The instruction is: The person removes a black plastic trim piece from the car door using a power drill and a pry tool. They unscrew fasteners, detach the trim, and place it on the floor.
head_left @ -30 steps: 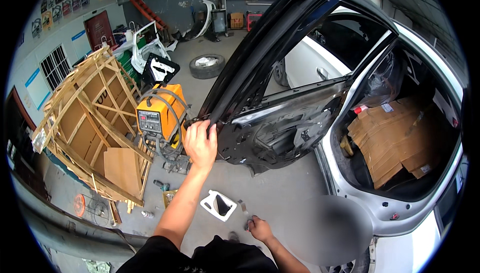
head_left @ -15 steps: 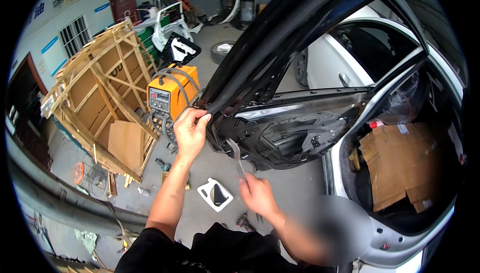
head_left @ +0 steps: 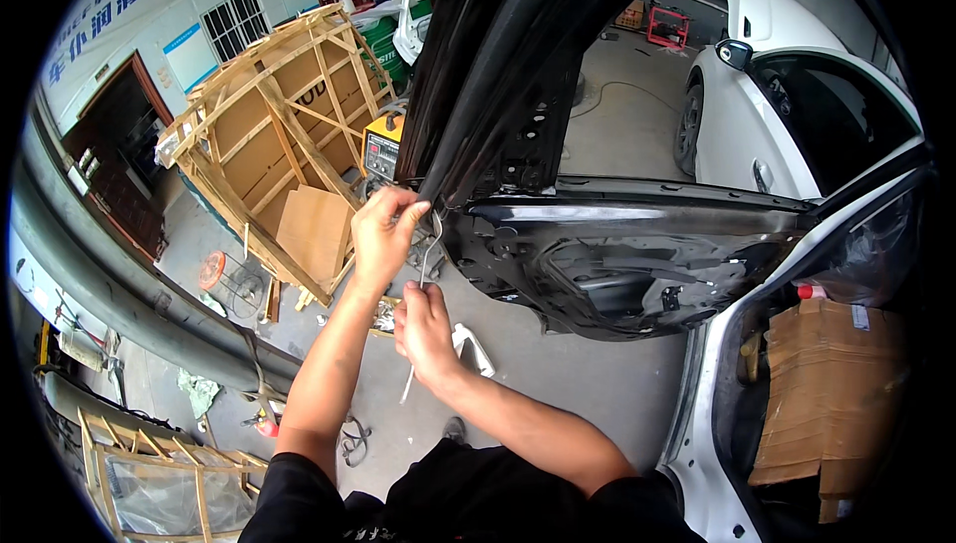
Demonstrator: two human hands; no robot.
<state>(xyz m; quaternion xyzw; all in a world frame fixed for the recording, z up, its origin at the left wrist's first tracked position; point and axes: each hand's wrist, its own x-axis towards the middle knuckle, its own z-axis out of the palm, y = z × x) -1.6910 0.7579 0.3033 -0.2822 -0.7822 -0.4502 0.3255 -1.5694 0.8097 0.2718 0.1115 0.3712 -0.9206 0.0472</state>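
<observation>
A black car door (head_left: 657,212) stands open in front of me, its inner panel bare of trim. My left hand (head_left: 383,236) is closed, thumb and fingers pinching the door's near edge by the base of the window frame. Just below it, my right hand (head_left: 426,336) grips a thin metal pry bar (head_left: 425,266). The bar's flattened, curved tip rests close to the door edge beside my left thumb; whether it touches is hard to tell. Its other end sticks out below my right fist.
Behind my hands are a yellow machine (head_left: 381,149) and a wooden crate (head_left: 289,110). A white plastic container (head_left: 472,349) lies on the floor. At right, the car's door opening holds cardboard (head_left: 822,384). A white car (head_left: 757,125) stands beyond the door.
My right hand has moved up and left with the pry bar, bringing its tip to the door edge near my left hand. The left hand keeps its pinch. The view has turned rightward.
</observation>
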